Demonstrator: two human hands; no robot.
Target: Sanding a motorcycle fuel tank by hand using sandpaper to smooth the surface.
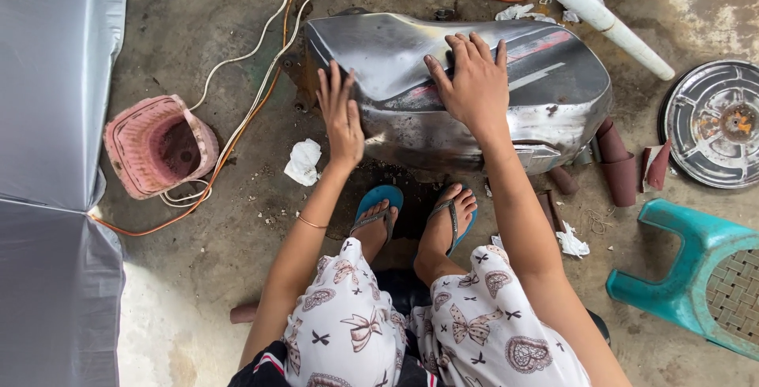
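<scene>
Seen from above, two bare hands rest on a bare-metal motorcycle fuel tank [443,94] lying on its side on the concrete floor [205,260]. The right hand [473,83] lies flat and spread across the tank's upper curve, fingers pointing away from the body; whether something thin sits under its palm cannot be told. The left hand [341,110] is also open, fingers together, pressed against the tank's near-left edge as a brace. Neither hand grips anything. The tank sits directly in front of the person's feet, in blue sandals [383,205], just below the hands. Its surface is mostly stripped to grey steel, with patches of red paint beneath and beside the right hand. To work such a surface well, the flat right palm would likely give even pressure, while the left keeps the rounded tank from rolling. Just right of the right hand lie rolls of brown abrasive paper [621,166]; farther right, a round metal cover [715,122] and a teal plastic stool [696,276]. Left of the left hand are a crumpled white rag [303,161], loose cables [253,94] and a pink basket [158,146].
</scene>
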